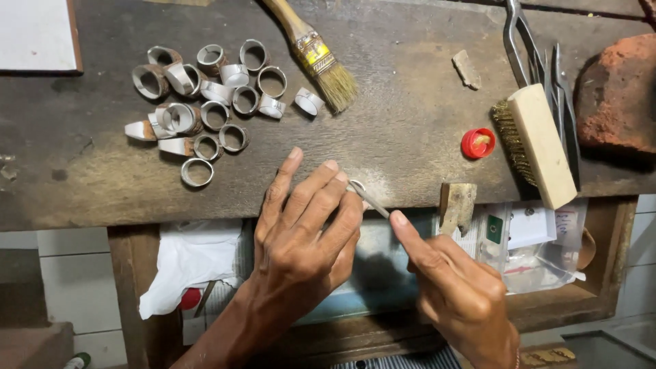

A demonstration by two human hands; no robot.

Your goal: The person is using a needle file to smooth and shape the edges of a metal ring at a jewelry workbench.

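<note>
Nearest, right hand [459,294]: seen at the lower right, forefinger stretched along a thin metal file [372,201], which is pinched between that finger and the thumb below.
Left hand [301,236]: laid flat at the bench edge, fingers pressed together and bent over a small ring [356,186], which is held against the wood at the fingertips.
Ring: only a sliver is seen past the fingertips; the file tip is touching it.
Peg [456,207]: a worn wooden block is set at the bench edge, just right of the file.
Drawer [601,273]: open under the bench; white paper [191,263] and clear plastic bags [540,253] are kept inside.
Bench [410,123]: dark scarred wood, pale with dust where the ring is pressed.
Red cap [477,143]: lying beyond the peg, near the wire brush.
Wire brush [536,143]: pale wooden back up, bristles to the left, resting partly over the drawer.
Pliers [540,61]: dark handles are laid behind the wire brush.
Brick [618,96]: reddish lump at the far right.
Ring pile [205,102]: many silver bands are scattered at the far left, well apart from the hands.
Paintbrush [318,58]: lying aslant at the far middle, bristles just beside the pile's last band.
</note>
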